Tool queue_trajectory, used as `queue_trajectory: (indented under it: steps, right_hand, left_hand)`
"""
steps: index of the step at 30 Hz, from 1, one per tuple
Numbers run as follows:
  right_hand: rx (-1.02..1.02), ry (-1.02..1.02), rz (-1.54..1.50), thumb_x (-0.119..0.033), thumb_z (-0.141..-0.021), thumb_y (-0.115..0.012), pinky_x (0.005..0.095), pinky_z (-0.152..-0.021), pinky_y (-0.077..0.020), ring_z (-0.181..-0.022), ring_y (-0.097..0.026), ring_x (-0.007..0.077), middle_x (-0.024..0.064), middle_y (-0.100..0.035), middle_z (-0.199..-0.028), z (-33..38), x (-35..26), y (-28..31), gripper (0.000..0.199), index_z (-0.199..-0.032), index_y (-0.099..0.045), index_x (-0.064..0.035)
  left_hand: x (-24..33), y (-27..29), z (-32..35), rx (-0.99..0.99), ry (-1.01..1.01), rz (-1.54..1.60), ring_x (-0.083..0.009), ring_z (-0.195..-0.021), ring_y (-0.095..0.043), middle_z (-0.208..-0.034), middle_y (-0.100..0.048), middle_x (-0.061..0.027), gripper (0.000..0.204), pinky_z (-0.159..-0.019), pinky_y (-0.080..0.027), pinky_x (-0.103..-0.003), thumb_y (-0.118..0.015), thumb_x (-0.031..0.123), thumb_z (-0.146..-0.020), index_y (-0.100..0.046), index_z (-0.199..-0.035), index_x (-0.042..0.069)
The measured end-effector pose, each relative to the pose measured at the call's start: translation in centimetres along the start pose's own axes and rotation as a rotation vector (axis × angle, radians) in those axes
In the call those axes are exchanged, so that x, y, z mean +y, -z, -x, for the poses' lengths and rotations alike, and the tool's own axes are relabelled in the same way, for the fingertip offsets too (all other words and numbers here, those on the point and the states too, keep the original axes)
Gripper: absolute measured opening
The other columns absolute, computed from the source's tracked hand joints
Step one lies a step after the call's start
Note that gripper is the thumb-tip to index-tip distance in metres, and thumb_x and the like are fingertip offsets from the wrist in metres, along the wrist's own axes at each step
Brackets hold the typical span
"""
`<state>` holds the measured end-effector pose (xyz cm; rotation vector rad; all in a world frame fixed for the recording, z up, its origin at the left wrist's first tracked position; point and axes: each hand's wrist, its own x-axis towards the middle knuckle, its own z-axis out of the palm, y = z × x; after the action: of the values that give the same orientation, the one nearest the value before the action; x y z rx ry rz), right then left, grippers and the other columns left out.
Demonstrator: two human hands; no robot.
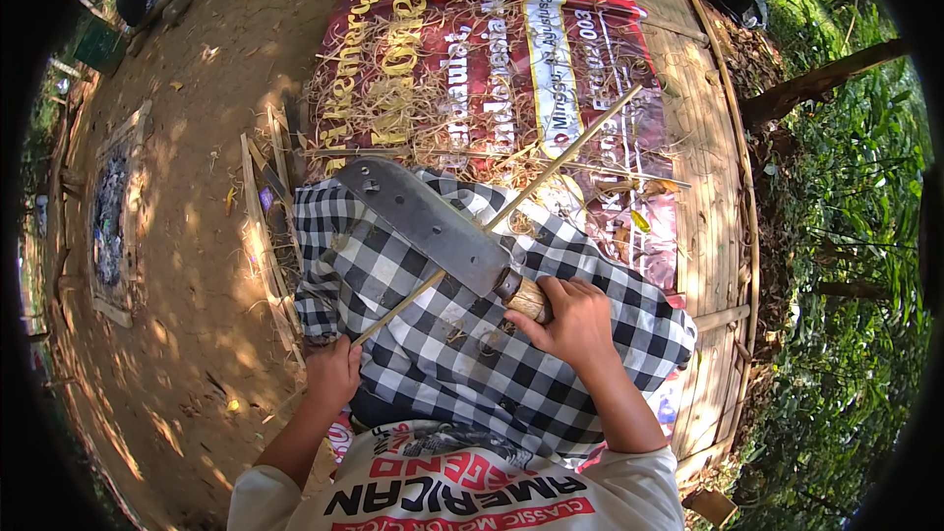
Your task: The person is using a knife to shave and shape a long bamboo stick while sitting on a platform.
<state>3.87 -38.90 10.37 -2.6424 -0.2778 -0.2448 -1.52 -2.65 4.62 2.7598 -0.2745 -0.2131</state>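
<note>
My right hand (573, 322) is wrapped round the wooden handle of a broad cleaver (433, 232). Its wide dark blade points to the upper left and has a few small holes. Beneath the blade runs a thin bamboo strip (567, 159), slanting from lower left to upper right. My left hand (333, 372) grips the strip near its lower end. The blade crosses the strip and hides part of its middle; whether the edge touches it, I cannot tell. A black-and-white checked cloth (511, 374) covers my lap under both.
A dark red printed banner (393, 59) lies ahead, strewn with curly shavings (364, 88). Another thin stick (629, 175) lies across it. Bamboo slats (703, 226) edge the right side, with green plants (855, 265) beyond. On the dirt ground at left is a framed ash pit (116, 211).
</note>
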Motion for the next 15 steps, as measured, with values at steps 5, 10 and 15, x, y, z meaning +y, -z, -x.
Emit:
queue_trajectory:
  steps: [5,10,15]
  right_hand:
    - [-0.135,-0.007,0.076,-0.054,-0.071,-0.07,0.0368,-0.059,-0.0481,-0.059,-0.061,0.0277,0.0109,-0.062,-0.064,-0.7,0.5,-1.0,0.05,-0.08,-0.062,-0.0052]
    - [-0.133,0.112,0.117,-0.057,-0.071,-0.068,0.0364,-0.058,-0.0479,-0.059,-0.06,0.0282,0.0102,-0.06,-0.063,-1.0,2.4,-1.3,0.053,-0.079,-0.061,-0.0055]
    - [-0.073,0.098,0.176,-0.056,-0.072,-0.07,0.0384,-0.057,-0.0468,-0.058,-0.057,0.0301,0.0121,-0.056,-0.06,-2.1,6.3,-0.4,0.052,-0.078,-0.06,-0.0045]
  left_hand:
    - [-0.9,-0.8,0.3,0.007,-0.019,0.057,-0.0392,-0.056,-0.057,-0.062,-0.056,-0.0191,0.022,-0.05,-0.043,-0.047,-0.053,0.021,-0.09,-0.052,-0.08,0.002]
    - [-1.2,-1.2,0.5,0.013,-0.025,0.075,-0.0394,-0.054,-0.057,-0.06,-0.056,-0.0191,0.022,-0.049,-0.043,-0.047,-0.055,0.021,-0.09,-0.051,-0.079,0.002]
    - [-1.2,-0.7,0.3,-0.034,0.008,0.118,-0.0406,-0.054,-0.057,-0.058,-0.055,-0.0195,0.024,-0.048,-0.042,-0.048,-0.054,0.023,-0.091,-0.051,-0.079,0.002]
